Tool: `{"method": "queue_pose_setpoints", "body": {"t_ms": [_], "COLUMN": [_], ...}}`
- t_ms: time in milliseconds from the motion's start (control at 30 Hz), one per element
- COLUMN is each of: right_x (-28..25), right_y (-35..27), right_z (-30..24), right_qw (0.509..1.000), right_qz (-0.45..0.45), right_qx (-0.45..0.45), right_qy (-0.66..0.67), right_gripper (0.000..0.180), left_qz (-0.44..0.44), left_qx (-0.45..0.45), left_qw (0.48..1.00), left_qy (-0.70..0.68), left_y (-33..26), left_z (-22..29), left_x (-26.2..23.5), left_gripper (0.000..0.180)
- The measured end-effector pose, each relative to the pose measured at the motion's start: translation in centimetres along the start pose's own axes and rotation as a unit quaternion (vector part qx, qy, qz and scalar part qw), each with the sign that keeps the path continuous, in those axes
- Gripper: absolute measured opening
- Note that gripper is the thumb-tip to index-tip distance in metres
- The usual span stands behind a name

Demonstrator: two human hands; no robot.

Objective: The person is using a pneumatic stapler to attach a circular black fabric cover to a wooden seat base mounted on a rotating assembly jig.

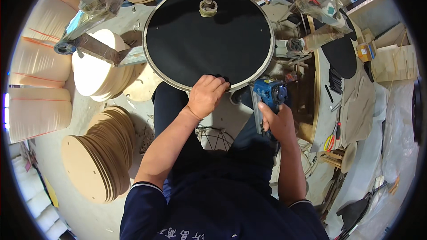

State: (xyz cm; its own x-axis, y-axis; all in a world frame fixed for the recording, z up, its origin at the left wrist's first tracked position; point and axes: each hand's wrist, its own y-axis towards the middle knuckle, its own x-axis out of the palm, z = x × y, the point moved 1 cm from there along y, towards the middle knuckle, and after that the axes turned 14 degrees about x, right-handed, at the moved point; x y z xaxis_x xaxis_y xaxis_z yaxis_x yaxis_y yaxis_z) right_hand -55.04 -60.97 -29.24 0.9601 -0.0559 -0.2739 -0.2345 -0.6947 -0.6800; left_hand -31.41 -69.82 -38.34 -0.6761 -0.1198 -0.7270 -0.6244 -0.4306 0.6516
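A round seat-like disc covered in black fabric (209,40), with a pale ring (144,40) around its edge, lies in front of my knees. From above, a taped post with a ring-shaped foot (207,10) comes down onto its far part. My left hand (207,94) is closed at the near edge, its bent fingers gripping the black fabric; the fingertips are partly hidden. To the right of it, my right hand (280,122) grips a blue staple gun (269,91), whose upper end is beside the disc's near right edge, seemingly just apart from it.
Stacked brown round boards (91,164) stand at left, below a pile of pale foam discs (100,69). Wrapped metal arms (95,51) flank the disc. On the right bench are scissors (329,143), a screwdriver (338,130) and black strips (336,80).
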Motion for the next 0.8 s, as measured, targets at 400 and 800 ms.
{"method": "queue_pose_setpoints", "body": {"t_ms": [400,800], "right_x": [-1.0,-0.8], "right_y": [0.7,2.2], "right_z": [-2.4,-2.7], "right_qw": [0.997,0.997], "right_qz": [0.033,-0.001], "right_qx": [-0.030,-0.036], "right_qy": [-0.065,-0.065], "right_gripper": [0.034,0.045], "left_qz": [-0.052,-0.069], "left_qx": [0.012,-0.008], "left_qw": [0.999,0.997], "left_qy": [0.010,0.043], "left_y": [-0.9,-2.6], "left_z": [1.1,1.6], "left_x": [-1.0,-0.1], "left_gripper": [0.039,0.052]}}
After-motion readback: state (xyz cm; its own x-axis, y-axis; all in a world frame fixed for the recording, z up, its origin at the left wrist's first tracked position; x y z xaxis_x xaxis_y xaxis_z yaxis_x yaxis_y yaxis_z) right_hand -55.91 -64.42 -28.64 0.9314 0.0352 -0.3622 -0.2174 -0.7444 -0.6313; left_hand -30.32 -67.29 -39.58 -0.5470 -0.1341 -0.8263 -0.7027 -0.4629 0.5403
